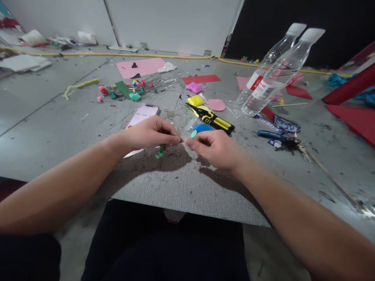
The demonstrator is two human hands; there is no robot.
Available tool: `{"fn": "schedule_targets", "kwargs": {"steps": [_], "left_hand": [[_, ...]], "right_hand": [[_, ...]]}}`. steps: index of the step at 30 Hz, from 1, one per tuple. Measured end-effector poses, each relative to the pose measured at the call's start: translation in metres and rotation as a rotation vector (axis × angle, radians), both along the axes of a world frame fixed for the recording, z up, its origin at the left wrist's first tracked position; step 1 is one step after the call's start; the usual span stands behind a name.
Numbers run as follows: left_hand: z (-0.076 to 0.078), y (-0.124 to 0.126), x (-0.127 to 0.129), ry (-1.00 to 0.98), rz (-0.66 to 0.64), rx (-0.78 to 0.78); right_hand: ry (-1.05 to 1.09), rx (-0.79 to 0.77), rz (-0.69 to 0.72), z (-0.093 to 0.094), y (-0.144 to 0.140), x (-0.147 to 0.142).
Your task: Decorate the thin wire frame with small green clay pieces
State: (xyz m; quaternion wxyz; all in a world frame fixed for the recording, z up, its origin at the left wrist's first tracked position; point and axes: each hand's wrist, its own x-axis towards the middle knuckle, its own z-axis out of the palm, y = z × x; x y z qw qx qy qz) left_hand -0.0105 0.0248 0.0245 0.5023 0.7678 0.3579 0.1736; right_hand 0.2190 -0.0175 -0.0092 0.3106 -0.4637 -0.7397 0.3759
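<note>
A small green clay piece [160, 150] is pinched in the left hand [149, 132], its fingers closed round the top while the lower end hangs just above the board [187, 187]. Something thin — perhaps a wire or pin, too fine to be made out — seems to be gripped between the closed fingertips of the right hand [215, 147], which meet the left's. The step is best done with both wrists steadied low over the board, the thin end fed slowly and straight, and the soft clay held lightly so it is not squashed.

The grey, scratched board is laid across the lap. Beyond the hands, from left to right, a phone [142, 114] showing a timer, bits of coloured clay [131, 89], a pink sheet [140, 66], yellow-handled cutters [215, 120], and two plastic bottles [275, 74] lying tilted can be seen — red paper [356, 119] at the far right. A pale wall [172, 23] closes the back.
</note>
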Motion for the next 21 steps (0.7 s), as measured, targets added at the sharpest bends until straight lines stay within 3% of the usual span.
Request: {"fn": "schedule_targets", "kwargs": {"steps": [2, 4, 6, 9, 11, 13, 17, 21], "left_hand": [[-0.0012, -0.0002, 0.0003, -0.018, -0.044, 0.196], [-0.0031, -0.0003, 0.001, -0.047, -0.12, 0.399], [-0.0049, -0.0001, 0.0017, -0.061, -0.173, 0.527], [-0.0065, -0.0002, 0.0029, -0.05, -0.179, 0.561], [-0.0065, -0.0014, 0.0039, -0.028, -0.164, 0.486], [-0.0059, -0.0032, 0.0048, 0.006, -0.122, 0.315], [-0.0037, -0.0058, 0.0041, -0.042, -0.005, -0.067], [-0.0008, -0.0051, 0.0003, -0.068, -0.018, -0.28]], "right_hand": [[0.16, -0.328, -0.022, 0.0005, 0.0005, -0.0035], [0.284, -0.49, -0.033, 0.0002, 0.0012, -0.0058], [0.352, -0.509, -0.025, -0.001, 0.0021, -0.0065], [0.406, -0.468, -0.014, -0.004, 0.0032, -0.0057], [0.401, -0.41, -0.014, -0.0064, 0.0039, -0.0054], [0.36, -0.305, -0.005, -0.0084, 0.004, -0.0056], [0.274, 0.031, 0.019, -0.0083, 0.0005, -0.0059], [0.261, 0.346, 0.098, -0.003, -0.0057, -0.0041]]}}
